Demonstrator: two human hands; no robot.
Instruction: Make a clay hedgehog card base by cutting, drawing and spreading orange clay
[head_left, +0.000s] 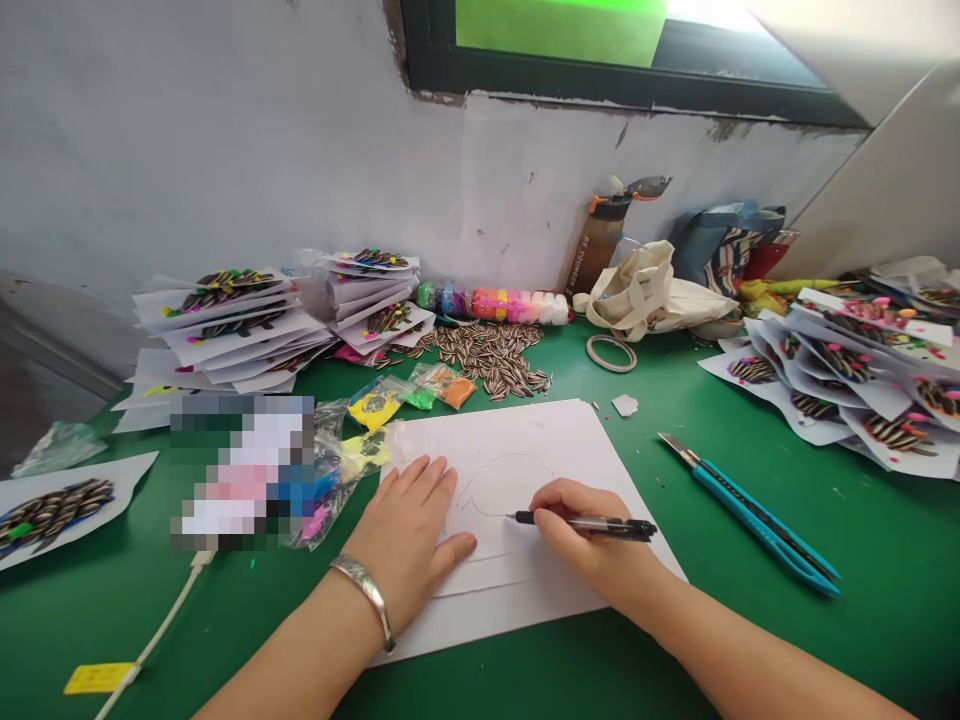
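White sheets of paper (555, 580) lie stacked on the green table in front of me. On the top sheet is a thin curved outline (510, 458), a rounded shape with a pointed bit at its left. My left hand (416, 520) rests flat on the paper's left side, fingers stretched out, a silver bangle at the wrist. My right hand (581, 520) is closed around a black pen (607, 525). The pen's tip meets or nearly meets the paper at the outline's lower edge.
Sunflower seeds (495, 355) lie heaped behind the paper. Small clay packets (375, 402) sit to the left, near a blurred-out object (240, 475) with a white cable. Blue tweezers (757, 520) lie at right. Stacks of seed-decorated sheets (232, 330) stand left and right. A bottle (596, 245) leans at the wall.
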